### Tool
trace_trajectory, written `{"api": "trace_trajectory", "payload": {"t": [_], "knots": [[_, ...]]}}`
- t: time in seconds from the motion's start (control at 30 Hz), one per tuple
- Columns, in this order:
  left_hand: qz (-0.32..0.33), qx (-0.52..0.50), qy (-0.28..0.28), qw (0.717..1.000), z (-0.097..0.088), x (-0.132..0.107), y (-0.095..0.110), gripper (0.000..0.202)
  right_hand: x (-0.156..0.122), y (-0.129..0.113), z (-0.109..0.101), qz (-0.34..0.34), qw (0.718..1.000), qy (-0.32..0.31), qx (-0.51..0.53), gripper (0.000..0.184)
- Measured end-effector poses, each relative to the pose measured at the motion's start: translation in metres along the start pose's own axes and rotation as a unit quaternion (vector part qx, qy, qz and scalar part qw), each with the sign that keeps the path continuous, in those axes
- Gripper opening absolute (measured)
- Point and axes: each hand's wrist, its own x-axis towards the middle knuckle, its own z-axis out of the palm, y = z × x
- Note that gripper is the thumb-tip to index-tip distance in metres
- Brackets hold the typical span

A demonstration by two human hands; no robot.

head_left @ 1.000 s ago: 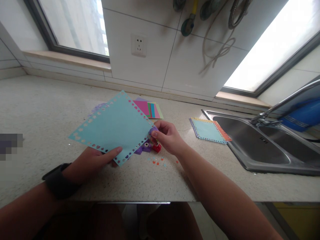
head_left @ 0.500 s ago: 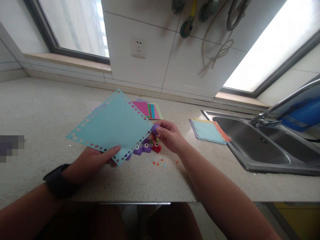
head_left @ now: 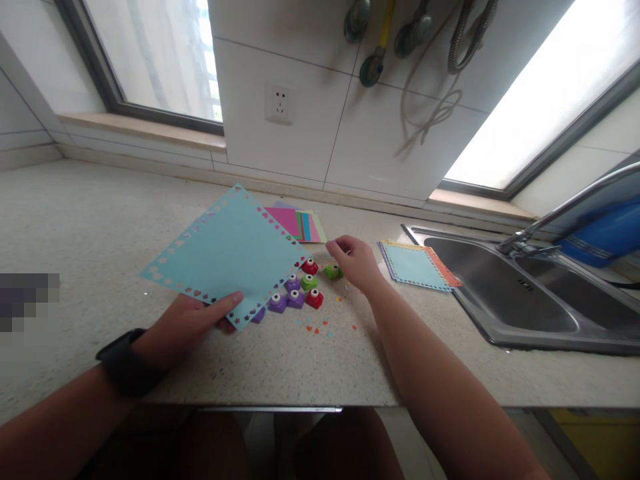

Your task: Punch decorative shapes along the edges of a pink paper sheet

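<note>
My left hand (head_left: 200, 317) grips a light blue sheet of paper (head_left: 225, 247) by its lower edge, thumb on top, and holds it tilted above the counter. Small shapes such as stars and hearts are cut along the sheet's edges. Just right of the sheet's right corner, my right hand (head_left: 355, 260) is closed around a purple craft punch, mostly hidden by the fingers. Beneath and beside the sheet stand several more punches: purple ones (head_left: 295, 299), red ones (head_left: 315, 298) and green ones (head_left: 333, 271).
Coloured paper sheets (head_left: 285, 223) lie behind the blue sheet. A stack of punched sheets (head_left: 415, 263) rests beside the steel sink (head_left: 495, 337). Tiny paper cutouts (head_left: 316, 329) are scattered on the counter (head_left: 260, 370). A tap (head_left: 517, 239) rises behind the sink.
My right hand has moved away from the sheet's right corner, to the right, taking the purple craft punch off the edge. The left hand still holds the sheet in nearly the same place.
</note>
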Motion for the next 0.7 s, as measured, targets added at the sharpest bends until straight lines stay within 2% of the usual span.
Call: {"api": "trace_trajectory", "payload": {"t": [0.17,0.33,0.47,0.57,0.63,0.7], "knots": [[-0.002,-0.033,-0.005,0.999,0.002,0.001,0.001,0.041,0.003,0.011,-0.004,0.003,0.989,-0.021,-0.145,0.041],[0.007,-0.065,-0.006,0.998,0.002,0.002,-0.004,0.036,0.000,0.020,-0.001,0.016,0.982,-0.041,-0.184,0.043],[0.034,-0.098,-0.006,0.995,0.003,0.005,-0.012,0.034,-0.002,0.017,-0.002,0.022,0.991,-0.021,-0.129,0.040],[0.051,-0.153,0.012,0.987,0.004,0.008,-0.020,0.043,-0.002,0.006,-0.004,0.004,0.999,-0.017,-0.039,0.039],[0.044,-0.181,0.009,0.982,0.004,0.009,-0.025,0.053,-0.005,-0.006,-0.004,-0.015,0.998,-0.050,0.042,0.043],[0.035,-0.205,-0.012,0.978,0.003,0.009,-0.030,0.061,-0.012,-0.018,-0.001,-0.036,0.985,-0.110,0.126,0.048]]}}
